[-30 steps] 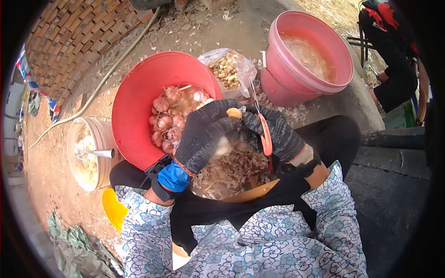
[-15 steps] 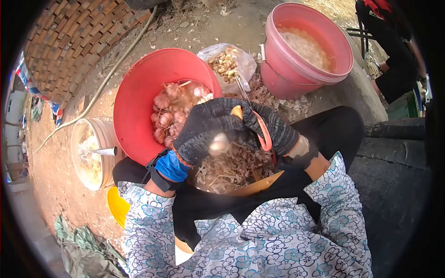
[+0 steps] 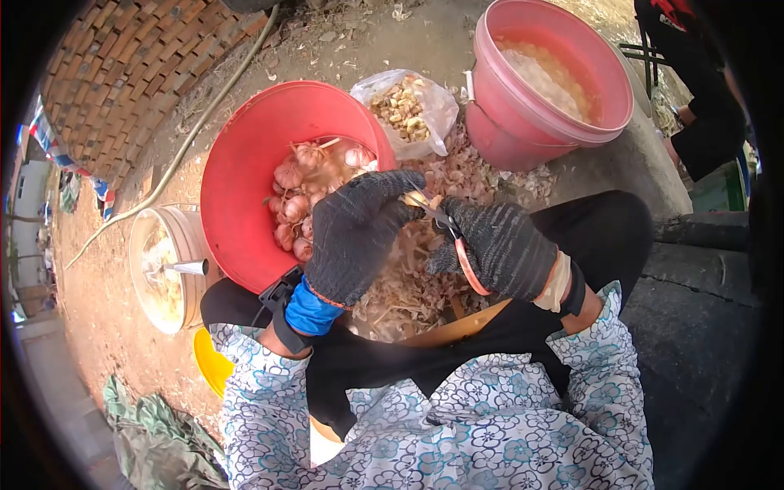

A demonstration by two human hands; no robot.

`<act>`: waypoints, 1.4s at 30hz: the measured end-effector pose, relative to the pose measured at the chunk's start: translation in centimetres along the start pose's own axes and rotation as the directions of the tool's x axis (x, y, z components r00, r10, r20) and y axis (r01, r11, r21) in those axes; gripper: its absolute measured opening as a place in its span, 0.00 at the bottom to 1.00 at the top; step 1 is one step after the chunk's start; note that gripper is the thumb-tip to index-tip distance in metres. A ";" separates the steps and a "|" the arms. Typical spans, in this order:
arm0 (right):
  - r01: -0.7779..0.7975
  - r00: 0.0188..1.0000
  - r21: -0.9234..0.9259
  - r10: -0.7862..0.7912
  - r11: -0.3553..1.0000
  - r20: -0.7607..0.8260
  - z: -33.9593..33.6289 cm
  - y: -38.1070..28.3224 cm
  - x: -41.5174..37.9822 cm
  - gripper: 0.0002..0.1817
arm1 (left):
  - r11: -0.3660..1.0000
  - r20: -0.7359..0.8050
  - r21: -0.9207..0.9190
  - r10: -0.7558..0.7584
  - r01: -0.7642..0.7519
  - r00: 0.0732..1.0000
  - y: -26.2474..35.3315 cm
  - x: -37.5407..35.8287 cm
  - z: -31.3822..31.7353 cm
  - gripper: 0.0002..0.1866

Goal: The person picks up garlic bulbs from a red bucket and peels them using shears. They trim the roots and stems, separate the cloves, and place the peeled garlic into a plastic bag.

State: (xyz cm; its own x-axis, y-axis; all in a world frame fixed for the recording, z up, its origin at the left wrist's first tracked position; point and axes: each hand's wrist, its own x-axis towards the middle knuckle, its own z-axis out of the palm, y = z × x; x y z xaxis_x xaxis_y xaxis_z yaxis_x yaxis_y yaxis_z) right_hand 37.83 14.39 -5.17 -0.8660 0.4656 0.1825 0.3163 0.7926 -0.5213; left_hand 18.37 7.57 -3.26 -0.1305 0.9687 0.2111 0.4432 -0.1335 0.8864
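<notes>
My left hand [image 3: 359,233], in a dark grey knit glove, pinches a pale garlic clove [image 3: 415,198] between thumb and fingers. Closed round pink-handled scissors [image 3: 467,265] is my gloved right hand [image 3: 506,249]. The blades point left, their tips right at the clove. Below both hands lies a pile of dry garlic skins and stalks [image 3: 408,298], with a wooden edge [image 3: 461,327] along its near side. A red bucket [image 3: 245,163] leans open beside my left hand, holding several whole garlic bulbs [image 3: 290,208].
Beyond my hands, a clear plastic bag [image 3: 441,106] holds garlic pieces [image 3: 400,110]. A pink bucket [image 3: 510,139] of cloudy liquid and pale contents stands far right, near a seated person [image 3: 710,122]. Left are a cream bucket [image 3: 192,261], a yellow dish [image 3: 211,363] and a hose [image 3: 175,155].
The scissors have swung from pointing away to pointing left at the clove. My right hand has shifted slightly right, and the white garlic seen under my left hand no longer shows.
</notes>
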 end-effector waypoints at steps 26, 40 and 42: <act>-0.173 0.985 -0.345 0.160 0.923 -0.066 0.8 -1.3 0.1 0.17 | 0.987 0.306 -0.012 0.156 -0.159 0.939 -1.6 0.6 -1.0 0.14; -0.119 0.827 0.981 0.532 -0.151 0.182 1.1 -1.1 2.3 0.08 | 0.824 0.156 -0.395 -0.376 0.406 0.913 -1.0 0.4 0.6 0.12; -0.208 0.783 0.976 0.588 -0.063 0.205 0.6 -1.7 2.8 0.06 | 0.789 0.160 -0.442 -0.399 0.427 0.903 -0.9 0.3 0.8 0.12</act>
State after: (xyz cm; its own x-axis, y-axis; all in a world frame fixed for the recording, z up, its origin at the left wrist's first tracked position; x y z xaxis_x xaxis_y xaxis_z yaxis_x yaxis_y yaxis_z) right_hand 34.59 14.13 -4.28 -0.5711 0.7496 -0.3346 -0.2180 -0.5315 -0.8185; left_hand 18.67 8.11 -4.34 -0.1530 0.9614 -0.2287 -0.0982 0.2155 0.9716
